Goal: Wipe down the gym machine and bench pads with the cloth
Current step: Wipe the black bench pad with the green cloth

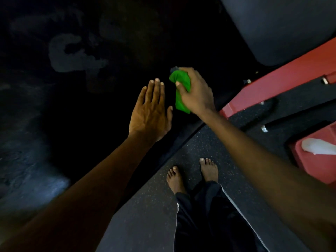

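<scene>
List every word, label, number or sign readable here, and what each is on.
No text can be read.
The white patch on the red machine part at the right edge is too blurred to tell.
The crumpled green cloth in the right hand, the red steel frame and the wide black pad show no print.

Floor (145, 206): dark grey rubber matting w/ fine pale speckle throughout, surface even, no visible damage in the lit area. Red container (309, 171) stands on the floor at right edge, partly out of shot, w/ a white item (316, 145) inside, type not identifiable; a black bar (276, 124) w/ metal end cap sits near it. Lighting dim overall; top and left of view near black.
</scene>
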Demonstrator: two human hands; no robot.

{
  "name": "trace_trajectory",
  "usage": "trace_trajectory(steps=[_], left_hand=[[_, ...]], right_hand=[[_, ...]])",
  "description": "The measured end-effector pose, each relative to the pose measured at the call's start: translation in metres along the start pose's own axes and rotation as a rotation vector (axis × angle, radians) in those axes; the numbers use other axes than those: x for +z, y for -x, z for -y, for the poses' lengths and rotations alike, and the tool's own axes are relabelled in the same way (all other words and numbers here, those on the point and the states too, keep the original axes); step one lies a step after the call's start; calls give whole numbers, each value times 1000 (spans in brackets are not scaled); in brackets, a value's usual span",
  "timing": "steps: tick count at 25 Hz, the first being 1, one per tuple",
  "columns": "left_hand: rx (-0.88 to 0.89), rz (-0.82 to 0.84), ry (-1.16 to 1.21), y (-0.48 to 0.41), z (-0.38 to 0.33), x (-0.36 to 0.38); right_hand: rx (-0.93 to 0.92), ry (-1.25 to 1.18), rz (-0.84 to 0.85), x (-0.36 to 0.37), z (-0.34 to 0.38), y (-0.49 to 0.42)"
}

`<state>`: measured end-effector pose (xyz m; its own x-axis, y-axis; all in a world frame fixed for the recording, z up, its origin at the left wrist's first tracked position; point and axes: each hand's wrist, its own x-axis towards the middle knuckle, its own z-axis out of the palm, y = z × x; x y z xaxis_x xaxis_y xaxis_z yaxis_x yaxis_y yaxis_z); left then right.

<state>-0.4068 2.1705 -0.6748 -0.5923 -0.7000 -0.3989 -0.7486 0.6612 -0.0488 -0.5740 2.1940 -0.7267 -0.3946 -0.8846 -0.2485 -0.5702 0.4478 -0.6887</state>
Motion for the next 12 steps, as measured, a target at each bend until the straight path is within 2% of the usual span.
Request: trace_trajectory(steps=[4,9,12], left_hand=[[1,-13,3,-1,0,2],[7,-39,32,0,1,4],[10,-36,67,4,4,1]], right_hand=[[-111,22,31,-4,-7,11],[99,67,-74,6,9,-57],[70,46,-43,5,16,-29]])
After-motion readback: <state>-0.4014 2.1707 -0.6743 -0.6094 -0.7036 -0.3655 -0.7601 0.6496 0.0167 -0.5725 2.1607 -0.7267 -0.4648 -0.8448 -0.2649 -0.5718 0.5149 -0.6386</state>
